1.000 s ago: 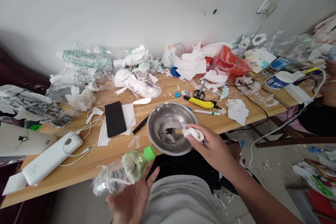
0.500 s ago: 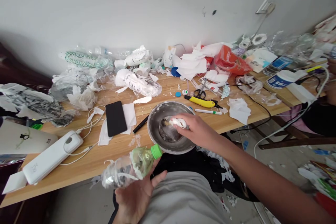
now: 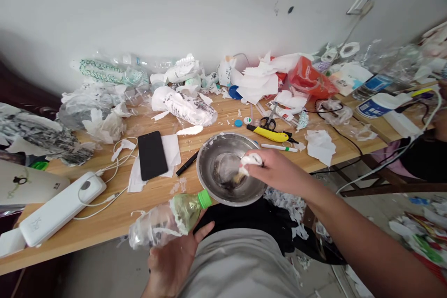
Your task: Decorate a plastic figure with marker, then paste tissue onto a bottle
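My left hand [image 3: 172, 260] holds a clear plastic bottle [image 3: 157, 223] from below, tilted at the table's front edge. Its green cap points right, and white paste or paper strips cling to its side. My right hand [image 3: 270, 167] is closed around a white-smeared brush [image 3: 239, 177], its yellowish bristles down in a metal bowl [image 3: 206, 181]. Some cloudy liquid lies at the bottom of the bowl. Part of the brush handle is hidden by my fingers.
Left of the bowl lie a black marker [image 3: 187, 164], a phone [image 3: 152, 156] and a white power bank [image 3: 63, 209] with cables. Behind it are a yellow utility knife [image 3: 270, 134], scissors [image 3: 268, 122] and a paper-covered bottle [image 3: 188, 107]. A torn paper piece [image 3: 319, 146] lies right.
My right hand has swept the brush from the bowl's middle toward its right and near side. The bottle in my left hand has shifted slightly left in view.
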Demonstrator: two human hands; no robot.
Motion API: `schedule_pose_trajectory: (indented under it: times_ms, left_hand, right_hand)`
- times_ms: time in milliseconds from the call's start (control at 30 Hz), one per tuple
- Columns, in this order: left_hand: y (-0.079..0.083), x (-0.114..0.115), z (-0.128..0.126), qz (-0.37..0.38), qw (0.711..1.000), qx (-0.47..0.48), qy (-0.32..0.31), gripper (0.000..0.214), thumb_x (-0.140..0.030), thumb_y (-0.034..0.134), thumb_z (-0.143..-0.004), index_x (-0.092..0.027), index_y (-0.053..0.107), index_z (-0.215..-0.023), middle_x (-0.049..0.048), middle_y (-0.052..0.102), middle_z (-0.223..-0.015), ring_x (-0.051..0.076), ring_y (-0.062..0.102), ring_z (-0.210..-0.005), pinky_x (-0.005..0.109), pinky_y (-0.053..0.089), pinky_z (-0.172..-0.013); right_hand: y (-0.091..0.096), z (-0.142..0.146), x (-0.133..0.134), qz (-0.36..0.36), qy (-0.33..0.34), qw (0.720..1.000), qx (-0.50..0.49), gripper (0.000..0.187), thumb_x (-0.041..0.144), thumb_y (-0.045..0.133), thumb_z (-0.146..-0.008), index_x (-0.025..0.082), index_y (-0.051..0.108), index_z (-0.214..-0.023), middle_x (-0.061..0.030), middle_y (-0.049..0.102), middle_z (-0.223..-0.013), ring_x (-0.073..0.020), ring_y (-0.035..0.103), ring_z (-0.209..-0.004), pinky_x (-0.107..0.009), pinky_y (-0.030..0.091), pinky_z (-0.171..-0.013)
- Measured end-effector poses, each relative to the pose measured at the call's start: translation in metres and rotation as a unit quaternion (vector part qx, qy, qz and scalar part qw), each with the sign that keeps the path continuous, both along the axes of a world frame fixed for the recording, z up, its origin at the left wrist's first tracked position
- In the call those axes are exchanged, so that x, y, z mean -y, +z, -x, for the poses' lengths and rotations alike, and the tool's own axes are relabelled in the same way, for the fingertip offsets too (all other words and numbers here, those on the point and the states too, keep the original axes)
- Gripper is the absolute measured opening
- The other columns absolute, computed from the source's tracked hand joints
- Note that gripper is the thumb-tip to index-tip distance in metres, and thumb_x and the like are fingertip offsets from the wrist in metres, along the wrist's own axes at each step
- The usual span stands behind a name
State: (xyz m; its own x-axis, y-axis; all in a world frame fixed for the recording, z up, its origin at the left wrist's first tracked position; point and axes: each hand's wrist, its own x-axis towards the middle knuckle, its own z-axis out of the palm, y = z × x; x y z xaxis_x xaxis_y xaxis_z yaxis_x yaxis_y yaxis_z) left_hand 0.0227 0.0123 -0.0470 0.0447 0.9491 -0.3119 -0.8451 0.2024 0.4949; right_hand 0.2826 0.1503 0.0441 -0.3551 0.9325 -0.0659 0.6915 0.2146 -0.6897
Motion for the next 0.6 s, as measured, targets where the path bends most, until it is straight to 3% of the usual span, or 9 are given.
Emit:
schedule_pose_trajectory:
  times_ms: [100, 167, 233, 333, 400, 467, 600]
  left_hand:
    - [-0.002, -0.002, 0.007, 0.021, 0.996, -0.065, 0.049, 0.068, -0.07, 0.085, -0.051, -0.039, 0.074, -0.111, 0.0017, 0.07, -0.13, 0.043, 0.056, -0.128, 0.055, 0.062, -0.086]
    - [-0.001, -0.004, 0.013, 0.029, 0.989, -0.12, 0.082, 0.062, -0.07, 0.085, -0.051, -0.038, 0.075, -0.104, 0.0007, 0.07, -0.129, 0.042, 0.054, -0.131, 0.051, 0.063, -0.084]
    - [0.002, -0.008, 0.02, 0.028, 0.979, -0.17, 0.105, 0.063, -0.069, 0.085, -0.053, -0.038, 0.074, -0.107, 0.0009, 0.068, -0.133, 0.041, 0.051, -0.134, 0.048, 0.065, -0.082]
    - [0.007, -0.014, 0.029, 0.016, 0.973, -0.206, 0.104, 0.076, -0.067, 0.084, -0.057, -0.038, 0.067, -0.125, 0.0031, 0.063, -0.14, 0.04, 0.054, -0.131, 0.046, 0.065, -0.081]
    - [0.012, -0.018, 0.032, 0.004, 0.973, -0.21, 0.093, 0.08, -0.06, 0.086, -0.06, -0.037, 0.062, -0.133, 0.0041, 0.063, -0.14, 0.039, 0.059, -0.125, 0.049, 0.064, -0.086]
    - [0.019, -0.021, 0.034, 0.002, 0.974, -0.21, 0.088, 0.08, -0.058, 0.088, -0.059, -0.036, 0.062, -0.132, 0.0046, 0.065, -0.137, 0.038, 0.063, -0.12, 0.052, 0.063, -0.088]
    - [0.032, -0.028, 0.033, 0.001, 0.972, -0.219, 0.09, 0.088, -0.078, 0.083, -0.047, -0.033, 0.068, -0.121, 0.0068, 0.066, -0.136, 0.044, 0.061, -0.122, 0.053, 0.064, -0.081]
  right_hand:
    - [0.005, 0.001, -0.002, -0.091, -0.061, 0.994, -0.002, 0.016, 0.029, 0.056, -0.091, 0.019, 0.067, -0.086, -0.0007, 0.066, -0.076, -0.015, 0.057, -0.067, -0.026, 0.039, -0.062]
    - [0.006, 0.002, -0.004, -0.057, -0.011, 0.998, -0.021, 0.015, 0.029, 0.056, -0.091, 0.02, 0.068, -0.092, -0.0001, 0.068, -0.08, -0.0152, 0.059, -0.07, -0.025, 0.04, -0.063]
    - [0.006, 0.002, -0.005, 0.0, 0.017, 1.0, 0.007, 0.017, 0.029, 0.056, -0.09, 0.02, 0.064, -0.08, 0.0024, 0.061, -0.066, -0.0135, 0.054, -0.061, -0.024, 0.036, -0.056]
    - [0.007, -0.002, -0.005, -0.054, -0.062, 0.996, 0.04, 0.021, 0.028, 0.054, -0.09, 0.019, 0.058, -0.072, 0.0023, 0.055, -0.062, -0.0128, 0.048, -0.057, -0.025, 0.032, -0.055]
    - [0.007, -0.005, -0.004, -0.059, -0.042, 0.997, 0.02, 0.018, 0.03, 0.054, -0.091, 0.019, 0.06, -0.078, 0.0011, 0.06, -0.069, -0.0134, 0.052, -0.062, -0.025, 0.035, -0.058]
    - [0.007, -0.009, -0.003, -0.013, 0.011, 1.0, 0.025, 0.022, 0.032, 0.055, -0.091, 0.02, 0.059, -0.074, 0.0017, 0.06, -0.068, -0.0129, 0.051, -0.061, -0.024, 0.034, -0.057]
    - [0.007, -0.015, -0.002, -0.051, -0.046, 0.996, 0.051, 0.018, 0.03, 0.054, -0.091, 0.02, 0.058, -0.076, 0.0025, 0.057, -0.065, -0.0124, 0.048, -0.059, -0.025, 0.031, -0.056]
